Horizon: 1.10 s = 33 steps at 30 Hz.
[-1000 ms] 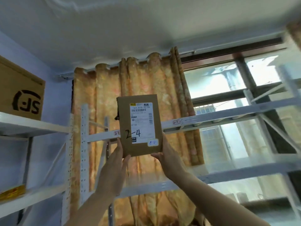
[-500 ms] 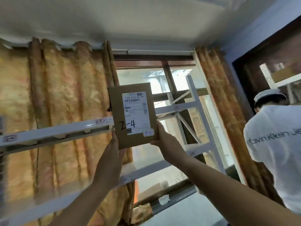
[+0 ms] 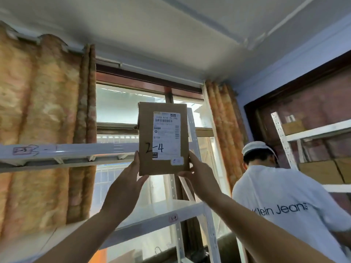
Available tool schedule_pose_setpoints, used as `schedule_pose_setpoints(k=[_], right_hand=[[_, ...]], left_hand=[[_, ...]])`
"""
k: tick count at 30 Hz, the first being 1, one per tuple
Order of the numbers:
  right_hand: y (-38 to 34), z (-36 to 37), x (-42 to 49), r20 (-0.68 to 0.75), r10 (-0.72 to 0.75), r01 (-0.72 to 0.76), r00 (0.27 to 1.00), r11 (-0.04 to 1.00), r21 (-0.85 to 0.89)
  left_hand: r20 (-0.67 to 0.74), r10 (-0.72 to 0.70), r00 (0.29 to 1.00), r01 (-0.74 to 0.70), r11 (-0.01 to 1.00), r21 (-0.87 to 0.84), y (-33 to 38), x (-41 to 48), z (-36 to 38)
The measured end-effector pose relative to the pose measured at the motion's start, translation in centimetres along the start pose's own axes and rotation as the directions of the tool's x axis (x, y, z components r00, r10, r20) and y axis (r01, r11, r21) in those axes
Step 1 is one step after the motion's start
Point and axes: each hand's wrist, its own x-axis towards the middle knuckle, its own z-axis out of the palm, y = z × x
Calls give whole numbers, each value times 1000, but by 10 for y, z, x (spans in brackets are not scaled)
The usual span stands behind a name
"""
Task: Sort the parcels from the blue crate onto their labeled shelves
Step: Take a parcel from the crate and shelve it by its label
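Note:
I hold a flat brown cardboard parcel [image 3: 147,130] upright in front of me, raised high against the window. Its white shipping label carries a handwritten "2-4". My left hand [image 3: 126,184] grips the parcel's lower left corner, thumb on the front edge. My right hand [image 3: 199,174] grips the lower right corner the same way. Behind the parcel runs a white metal shelf beam [image 3: 66,151] with a small tag and handwritten "3-". A lower white shelf [image 3: 182,209] with a pink tag sits below my hands. The blue crate is out of view.
A person in a white T-shirt and white cap [image 3: 284,205] stands close on the right, back turned. Another white rack with brown boxes [image 3: 319,168] is behind that person. Orange curtains [image 3: 38,120] flank the window. A white upright post [image 3: 193,133] rises just behind the parcel.
My view has swung to the right along the rack, away from the left shelf with the big box. The parcel stays raised in both hands; the person on the right has come into view.

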Motion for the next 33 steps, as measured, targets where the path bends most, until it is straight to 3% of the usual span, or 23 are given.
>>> schedule_pose_setpoints(k=[4, 9, 14, 19, 27, 33], right_hand=[[37, 17, 36, -36, -19, 21, 999, 999, 39], [83, 44, 83, -83, -54, 62, 995, 993, 98], [113, 64, 148, -96, -107, 113, 990, 991, 66], [125, 58, 227, -134, -146, 154, 980, 987, 51], [188, 62, 301, -200, -197, 194, 960, 980, -33], [248, 85, 344, -249, -213, 212, 945, 977, -31]], left_hand=[[-35, 6, 999, -5, 999, 42, -13, 38, 35], [-79, 111, 991, -103, 990, 93, -43, 86, 69], [-115, 167, 979, -151, 980, 131, -71, 146, 91], [-163, 126, 979, -95, 978, 185, -84, 220, 117], [-185, 168, 968, -118, 961, 251, -98, 292, 187], [-234, 82, 969, -24, 971, 239, -102, 337, 244]])
